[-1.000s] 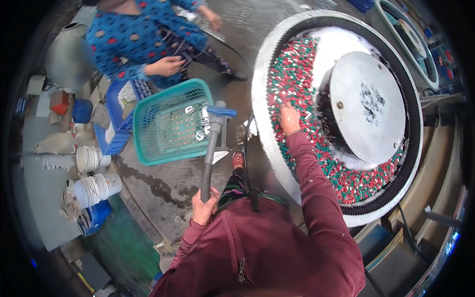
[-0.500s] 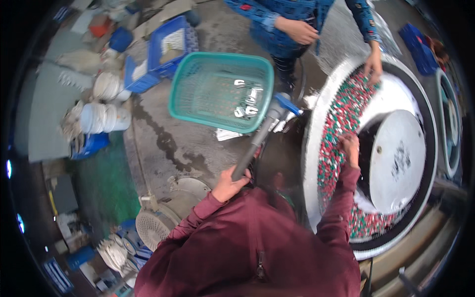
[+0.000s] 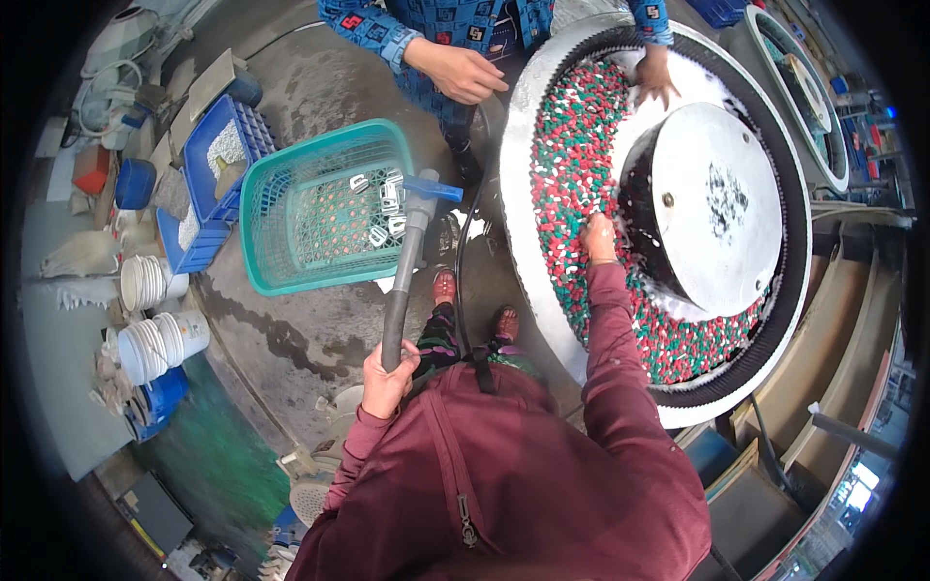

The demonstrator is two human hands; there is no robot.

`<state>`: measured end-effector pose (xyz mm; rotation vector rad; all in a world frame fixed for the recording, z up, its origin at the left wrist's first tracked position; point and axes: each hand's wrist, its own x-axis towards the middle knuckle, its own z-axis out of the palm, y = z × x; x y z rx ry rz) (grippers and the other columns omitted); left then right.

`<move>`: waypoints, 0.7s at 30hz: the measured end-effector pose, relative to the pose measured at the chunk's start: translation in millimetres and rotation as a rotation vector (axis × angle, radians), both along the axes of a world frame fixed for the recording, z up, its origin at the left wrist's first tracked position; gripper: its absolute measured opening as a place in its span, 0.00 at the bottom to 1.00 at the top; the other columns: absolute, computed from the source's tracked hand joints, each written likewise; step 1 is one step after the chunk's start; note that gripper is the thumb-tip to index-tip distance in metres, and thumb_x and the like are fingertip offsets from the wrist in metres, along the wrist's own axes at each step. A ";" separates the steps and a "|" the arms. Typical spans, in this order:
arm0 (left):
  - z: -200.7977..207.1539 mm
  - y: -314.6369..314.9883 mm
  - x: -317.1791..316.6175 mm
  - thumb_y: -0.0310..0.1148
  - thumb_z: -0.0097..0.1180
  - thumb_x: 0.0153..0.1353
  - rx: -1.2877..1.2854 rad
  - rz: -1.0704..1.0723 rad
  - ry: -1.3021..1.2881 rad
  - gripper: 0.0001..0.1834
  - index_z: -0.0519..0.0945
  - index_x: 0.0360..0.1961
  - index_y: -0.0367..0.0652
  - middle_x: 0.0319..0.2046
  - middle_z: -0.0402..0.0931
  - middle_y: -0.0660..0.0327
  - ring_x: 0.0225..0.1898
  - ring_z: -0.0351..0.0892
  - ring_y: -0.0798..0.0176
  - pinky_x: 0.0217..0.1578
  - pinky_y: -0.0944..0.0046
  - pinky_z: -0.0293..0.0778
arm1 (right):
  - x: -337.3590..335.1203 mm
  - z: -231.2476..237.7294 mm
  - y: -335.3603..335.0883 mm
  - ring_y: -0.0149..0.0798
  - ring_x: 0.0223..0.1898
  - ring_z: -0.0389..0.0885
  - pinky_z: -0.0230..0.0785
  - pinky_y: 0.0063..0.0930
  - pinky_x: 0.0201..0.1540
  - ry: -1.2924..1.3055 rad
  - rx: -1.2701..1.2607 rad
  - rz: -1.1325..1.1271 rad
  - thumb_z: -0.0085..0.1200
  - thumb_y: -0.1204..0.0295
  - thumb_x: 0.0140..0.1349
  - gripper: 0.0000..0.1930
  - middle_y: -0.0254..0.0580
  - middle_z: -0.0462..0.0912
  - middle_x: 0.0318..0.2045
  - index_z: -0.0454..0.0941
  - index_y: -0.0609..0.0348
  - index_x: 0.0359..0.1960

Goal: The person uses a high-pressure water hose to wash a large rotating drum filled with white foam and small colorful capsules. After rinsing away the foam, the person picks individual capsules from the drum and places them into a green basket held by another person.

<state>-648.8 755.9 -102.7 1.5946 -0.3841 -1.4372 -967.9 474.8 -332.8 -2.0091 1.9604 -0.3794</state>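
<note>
My left hand [image 3: 387, 378] is wrapped around the lower end of a grey plastic pipe [image 3: 399, 290]. A blue valve handle [image 3: 434, 188] sits at the pipe's upper end, over the basket's right edge. On the right, my right hand [image 3: 600, 237] reaches into a round metal tub [image 3: 523, 194] and touches a bed of small red, green and white pieces [image 3: 578, 126]; its fingertips are hidden among them. White foam [image 3: 693, 82] lies beside the pieces, around a raised round metal centre [image 3: 712, 208].
A co-worker in a blue patterned sleeve has one hand [image 3: 657, 77] spread over the foam, the other [image 3: 460, 73] outside the tub. A green basket [image 3: 262, 228] holding several white-and-dark pieces stands left. Beyond are blue crates [image 3: 199, 232] and white buckets [image 3: 165, 344]. A dark hose [image 3: 463, 281] hangs nearby.
The whole view has shifted, with basket and tub now further left. The pipe in my left hand stands more upright. The co-worker's hand in the tub has spread over the foam.
</note>
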 end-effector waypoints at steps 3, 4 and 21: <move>-0.4 -2.2 -2.9 0.19 0.51 0.53 -0.010 -0.006 -0.009 0.06 0.71 0.32 0.39 0.12 0.63 0.72 0.10 0.56 0.81 0.10 0.76 0.50 | -11.8 20.0 29.7 0.58 0.34 0.77 0.69 0.46 0.37 -0.134 -0.152 0.169 0.56 0.74 0.43 0.08 0.59 0.77 0.25 0.75 0.66 0.24; -0.3 -3.0 -5.1 0.18 0.51 0.53 -0.013 0.002 -0.008 0.06 0.71 0.32 0.39 0.12 0.63 0.72 0.10 0.56 0.81 0.10 0.76 0.50 | -11.6 40.8 31.5 0.57 0.35 0.77 0.68 0.45 0.38 -0.077 0.037 0.121 0.53 0.74 0.47 0.09 0.56 0.79 0.27 0.77 0.61 0.32; 4.4 10.4 -17.8 0.19 0.50 0.52 -0.019 0.003 -0.034 0.06 0.72 0.32 0.38 0.12 0.63 0.71 0.09 0.57 0.80 0.09 0.75 0.52 | 46.0 68.8 9.8 0.43 0.30 0.79 0.69 0.36 0.35 -0.140 0.164 0.166 0.61 0.73 0.43 0.09 0.48 0.79 0.23 0.80 0.58 0.28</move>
